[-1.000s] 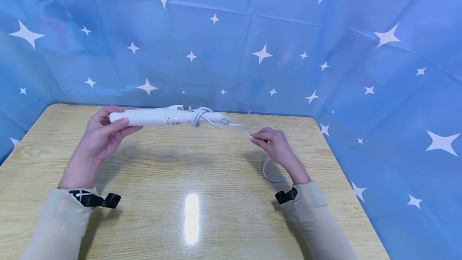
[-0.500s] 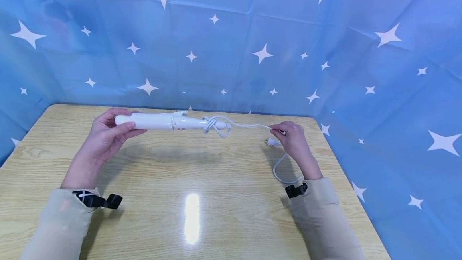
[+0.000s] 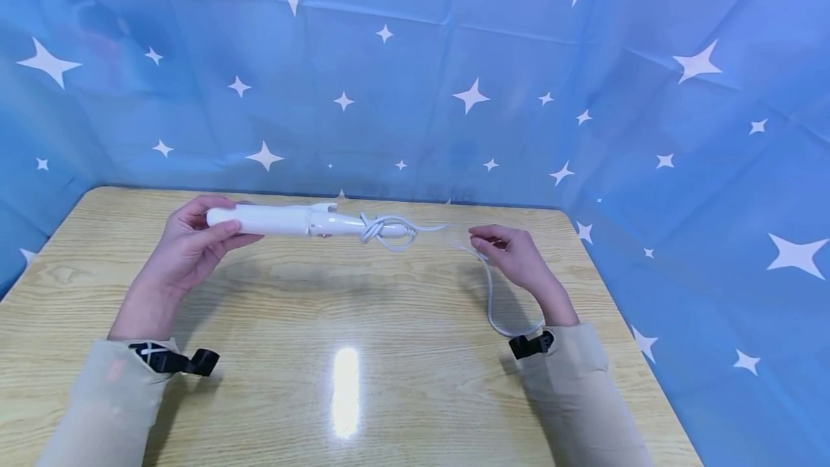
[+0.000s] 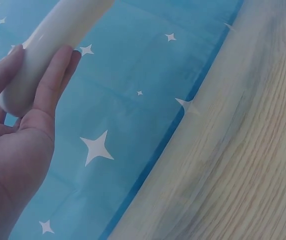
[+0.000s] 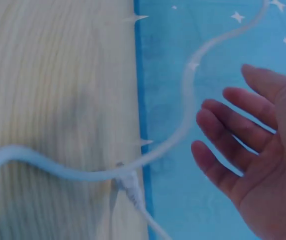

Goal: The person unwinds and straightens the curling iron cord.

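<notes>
A white curling wand (image 3: 285, 220) hangs level above the far part of the wooden table (image 3: 363, 330). My left hand (image 3: 191, 236) grips its left end, thumb in front and fingers behind; the left wrist view shows the wand (image 4: 48, 45) lying across the fingers of that hand (image 4: 18, 135). Its white cord is wound in a loose knot (image 3: 384, 226) round the right end. The rest of the cord (image 3: 488, 294) sags, blurred, past my right hand (image 3: 509, 252) down to the table. In the right wrist view the right hand (image 5: 253, 145) is spread open beside the cord (image 5: 183, 100), not holding it.
A blue cloth with white stars (image 3: 454, 78) walls in the table at the back and on both sides. A small white piece on the cord (image 5: 129, 186) lies near the table's edge. Black straps sit on both wrists.
My right hand pinched the cord and pulled it taut to the right half a second ago; now it has let go and the cord sags. The wand has barely moved.
</notes>
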`<move>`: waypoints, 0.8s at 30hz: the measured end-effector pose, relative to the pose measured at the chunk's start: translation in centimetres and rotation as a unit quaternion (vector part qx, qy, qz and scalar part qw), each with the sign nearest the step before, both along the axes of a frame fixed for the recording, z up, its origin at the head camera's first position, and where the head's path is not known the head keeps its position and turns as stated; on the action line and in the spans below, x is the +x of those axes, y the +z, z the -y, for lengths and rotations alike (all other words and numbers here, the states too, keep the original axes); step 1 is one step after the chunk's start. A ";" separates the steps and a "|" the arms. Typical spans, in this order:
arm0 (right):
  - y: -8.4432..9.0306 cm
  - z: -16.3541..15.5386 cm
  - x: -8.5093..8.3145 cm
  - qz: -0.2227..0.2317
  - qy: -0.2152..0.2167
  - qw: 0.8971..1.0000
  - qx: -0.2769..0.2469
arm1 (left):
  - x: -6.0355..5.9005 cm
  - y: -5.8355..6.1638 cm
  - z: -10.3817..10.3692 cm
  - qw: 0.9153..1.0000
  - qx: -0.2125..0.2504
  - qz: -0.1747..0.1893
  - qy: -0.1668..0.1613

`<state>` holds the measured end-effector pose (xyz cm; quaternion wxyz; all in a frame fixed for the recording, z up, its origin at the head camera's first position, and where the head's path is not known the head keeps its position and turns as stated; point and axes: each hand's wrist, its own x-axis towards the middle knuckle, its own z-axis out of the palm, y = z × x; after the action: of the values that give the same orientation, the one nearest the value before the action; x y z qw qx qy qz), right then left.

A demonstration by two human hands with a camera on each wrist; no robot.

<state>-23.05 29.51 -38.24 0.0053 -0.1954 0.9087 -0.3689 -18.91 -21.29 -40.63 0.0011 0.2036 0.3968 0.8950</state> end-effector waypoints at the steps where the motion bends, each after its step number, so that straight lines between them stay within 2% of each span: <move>1: 0.1 0.2 0.0 0.000 -0.001 1.000 -0.013 | 0.0 0.0 0.0 1.000 -0.005 0.000 -0.002; 5: 0.6 2.1 0.4 -0.011 0.012 0.997 -0.069 | 0.0 -0.1 -0.2 1.000 -0.018 -0.002 -0.009; 10: 0.8 5.5 1.4 -0.062 0.069 0.990 -0.107 | -0.1 -0.2 -0.4 1.000 -0.021 -0.004 -0.013; 16: 0.9 8.5 2.3 -0.101 0.124 0.980 -0.116 | 0.0 -0.3 -0.3 0.999 -0.032 -0.003 -0.007; 24: 0.9 9.7 2.3 -0.090 0.124 0.982 -0.114 | 0.0 -0.5 -0.2 0.999 -0.030 0.006 -0.008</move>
<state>-20.78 19.80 -37.33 -0.0529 -0.3379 0.8265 -0.4471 -18.88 -21.13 -41.13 0.0167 0.2008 0.4219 0.8840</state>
